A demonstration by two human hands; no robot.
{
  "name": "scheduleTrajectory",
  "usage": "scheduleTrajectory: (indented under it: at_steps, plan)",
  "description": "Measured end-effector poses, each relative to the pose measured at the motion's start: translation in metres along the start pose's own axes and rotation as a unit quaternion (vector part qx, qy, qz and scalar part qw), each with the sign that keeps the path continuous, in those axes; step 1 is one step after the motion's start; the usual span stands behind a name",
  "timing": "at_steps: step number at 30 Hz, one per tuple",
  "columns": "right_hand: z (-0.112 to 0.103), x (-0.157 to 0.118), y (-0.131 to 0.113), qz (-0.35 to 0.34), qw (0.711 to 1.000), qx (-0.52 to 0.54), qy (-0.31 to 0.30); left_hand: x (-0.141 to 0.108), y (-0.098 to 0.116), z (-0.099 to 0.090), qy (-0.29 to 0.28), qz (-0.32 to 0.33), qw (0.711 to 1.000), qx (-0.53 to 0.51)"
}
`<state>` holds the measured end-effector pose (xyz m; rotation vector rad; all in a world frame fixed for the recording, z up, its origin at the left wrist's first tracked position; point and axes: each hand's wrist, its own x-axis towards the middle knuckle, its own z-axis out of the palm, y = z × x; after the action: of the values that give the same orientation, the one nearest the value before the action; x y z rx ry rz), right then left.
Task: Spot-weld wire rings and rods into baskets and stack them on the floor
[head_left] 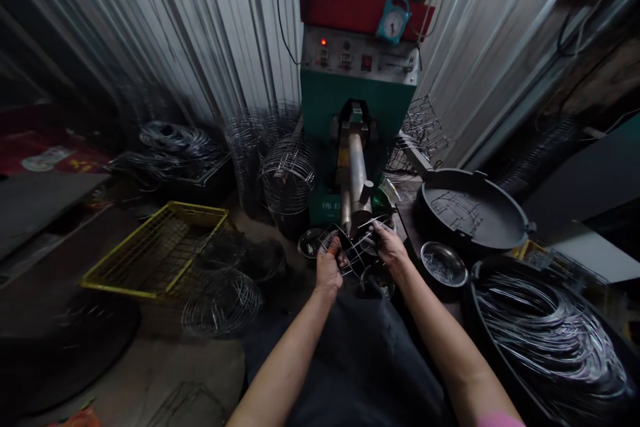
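Note:
In the middle of the head view, a small wire rack (354,257) of crossed metal rods is held at the tip of a green spot welding machine (320,97). My left hand (331,263) is closed on the rack's left side, with an orange covering on one finger. On the other side my right hand (387,241) pinches the rack near its upper right edge. The machine's thick metal arm (357,170) reaches down to the wires between both hands. Exactly where the tip meets the wire is hard to make out.
Wire coils fill a black tub (550,330) at right. Beside it are a metal bowl (444,264) of short pieces and a round black tray (475,210) with wire parts. At left stand a yellow wire basket (160,250) and round wire frames (223,303). A blue dial clock (393,20) hangs above.

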<state>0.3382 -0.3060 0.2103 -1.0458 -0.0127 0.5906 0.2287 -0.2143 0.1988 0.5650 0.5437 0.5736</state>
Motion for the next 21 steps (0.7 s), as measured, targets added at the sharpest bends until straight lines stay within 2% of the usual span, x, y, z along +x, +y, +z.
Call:
scheduleTrajectory:
  at_steps: [13,21]
  plan:
    - [0.004,0.026,0.005,-0.025,1.000,-0.003,0.003,0.016,0.004,0.005,0.019,-0.020,0.999,-0.022]
    - [0.002,0.030,0.007,-0.034,0.999,-0.010,0.009,0.017,0.009,0.010,0.015,-0.041,0.999,-0.030]
